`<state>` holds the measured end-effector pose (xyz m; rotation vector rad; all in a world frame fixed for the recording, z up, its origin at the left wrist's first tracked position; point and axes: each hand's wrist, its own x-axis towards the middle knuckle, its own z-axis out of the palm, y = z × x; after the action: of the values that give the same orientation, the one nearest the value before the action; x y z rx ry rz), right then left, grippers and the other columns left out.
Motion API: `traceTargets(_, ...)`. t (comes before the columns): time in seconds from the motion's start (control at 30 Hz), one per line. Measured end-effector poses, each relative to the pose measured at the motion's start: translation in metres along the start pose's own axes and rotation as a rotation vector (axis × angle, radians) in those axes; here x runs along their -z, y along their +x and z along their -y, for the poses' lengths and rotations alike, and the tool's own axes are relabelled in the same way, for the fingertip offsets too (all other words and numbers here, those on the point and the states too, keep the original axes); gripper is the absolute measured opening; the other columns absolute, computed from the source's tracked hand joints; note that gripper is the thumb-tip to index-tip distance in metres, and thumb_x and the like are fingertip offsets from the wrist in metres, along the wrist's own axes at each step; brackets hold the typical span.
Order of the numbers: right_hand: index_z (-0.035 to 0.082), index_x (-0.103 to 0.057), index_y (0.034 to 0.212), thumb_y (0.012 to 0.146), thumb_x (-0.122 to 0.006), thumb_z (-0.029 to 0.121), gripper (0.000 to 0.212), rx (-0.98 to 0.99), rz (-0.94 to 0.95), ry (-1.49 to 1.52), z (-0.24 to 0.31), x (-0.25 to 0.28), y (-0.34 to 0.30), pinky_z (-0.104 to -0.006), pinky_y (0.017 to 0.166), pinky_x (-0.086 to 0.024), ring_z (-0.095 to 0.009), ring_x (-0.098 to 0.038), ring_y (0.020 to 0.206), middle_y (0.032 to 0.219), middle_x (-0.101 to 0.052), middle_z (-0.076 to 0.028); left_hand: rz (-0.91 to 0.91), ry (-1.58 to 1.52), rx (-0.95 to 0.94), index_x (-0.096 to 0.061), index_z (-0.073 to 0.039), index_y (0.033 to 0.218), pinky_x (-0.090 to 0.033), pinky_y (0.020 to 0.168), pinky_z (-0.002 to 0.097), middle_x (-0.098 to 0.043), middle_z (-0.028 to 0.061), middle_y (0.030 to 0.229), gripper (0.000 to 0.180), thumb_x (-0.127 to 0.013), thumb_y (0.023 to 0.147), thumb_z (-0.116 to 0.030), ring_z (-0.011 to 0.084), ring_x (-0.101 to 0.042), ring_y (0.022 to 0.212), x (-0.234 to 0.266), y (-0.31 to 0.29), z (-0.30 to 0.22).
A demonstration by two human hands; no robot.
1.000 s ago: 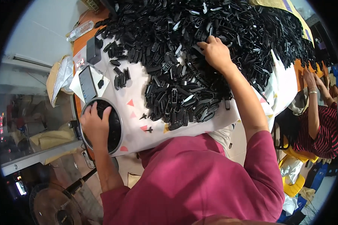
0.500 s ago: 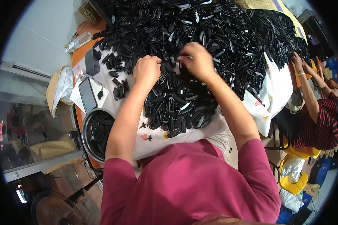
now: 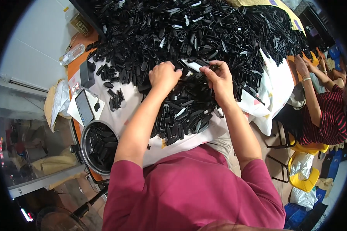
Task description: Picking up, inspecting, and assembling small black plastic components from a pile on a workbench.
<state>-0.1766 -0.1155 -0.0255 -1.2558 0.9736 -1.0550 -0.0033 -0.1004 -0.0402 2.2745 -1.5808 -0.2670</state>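
Observation:
A huge heap of small black plastic parts covers a table spread with a white patterned cloth. My left hand and my right hand are close together at the near edge of the heap. Between them they hold a black and white plastic piece, the left fingers curled at its left end, the right fingers pinching its right end. A smaller mound of the black parts lies under my wrists.
A round metal bowl holding several black parts sits at the table's left corner. A phone lies on paper beside it, a black box and a plastic bottle farther back. Another person sits at right near yellow stools.
My left hand left the metal bowl and came up to the heap. My right hand drew back slightly toward it, and both now hold one piece together.

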Motion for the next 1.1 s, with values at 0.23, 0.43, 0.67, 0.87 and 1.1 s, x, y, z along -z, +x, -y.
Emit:
traceTargets(0.23,0.013,-0.036,0.127,0.086,-0.042,-0.003,0.044,0.217,0.358,-0.282,0.041,-0.014,-0.027,-0.0217,0.063,-0.048,-0.01,-0.052,0.083,0.105,-0.052,-0.005,0.06,-1.238,-0.04,-0.049,-0.002,0.087,-0.049,0.058,0.0219,-0.058,0.0049,0.083,0.02,-0.065,0.075,0.0,0.0108,-0.056,0.067,0.039,-0.048,0.005)
traceTargets(0.43,0.003,-0.045,0.115,0.083,-0.052,-0.001,0.033,0.471,0.31,-0.331,0.04,-0.023,-0.037,-0.0261,0.07,-0.046,-0.014,-0.057,0.082,0.094,-0.059,-0.007,0.096,-1.36,-0.203,-0.05,-0.001,0.08,-0.049,0.062,0.0216,-0.058,0.0066,0.086,0.023,-0.071,0.069,0.001,0.0086,-0.056,0.071,0.06,-0.069,0.003)
traceTargets(0.67,0.006,-0.058,0.109,0.073,-0.06,-0.003,0.037,0.835,0.183,-0.63,0.047,-0.024,-0.042,-0.0301,0.057,-0.046,-0.024,-0.056,0.066,0.082,-0.058,-0.012,0.018,-1.493,-0.238,-0.052,0.0,0.085,-0.05,0.069,0.0227,-0.06,0.0068,0.087,0.021,-0.068,0.071,0.004,0.0102,-0.058,0.076,0.067,-0.084,-0.003)
traceTargets(0.87,0.005,-0.059,0.107,0.075,-0.06,-0.002,0.034,0.751,0.244,-0.557,0.056,-0.018,-0.049,-0.0269,0.06,-0.046,-0.022,-0.058,0.07,0.085,-0.06,-0.011,-0.045,-1.302,-0.239,-0.056,0.002,0.097,-0.049,0.066,0.0198,-0.062,0.0068,0.086,0.029,-0.068,0.07,0.003,0.0088,-0.059,0.073,0.078,-0.087,-0.004)
traceTargets(1.1,0.001,-0.059,0.103,0.071,-0.06,-0.009,0.033,0.83,0.251,-0.59,0.054,-0.017,-0.047,-0.0272,0.06,-0.047,-0.021,-0.058,0.07,0.084,-0.06,-0.012,0.007,-1.239,-0.237,-0.06,0.001,0.095,-0.047,0.059,0.0179,-0.063,0.0039,0.077,0.027,-0.07,0.07,-0.001,0.0063,-0.057,0.066,0.076,-0.087,-0.003)
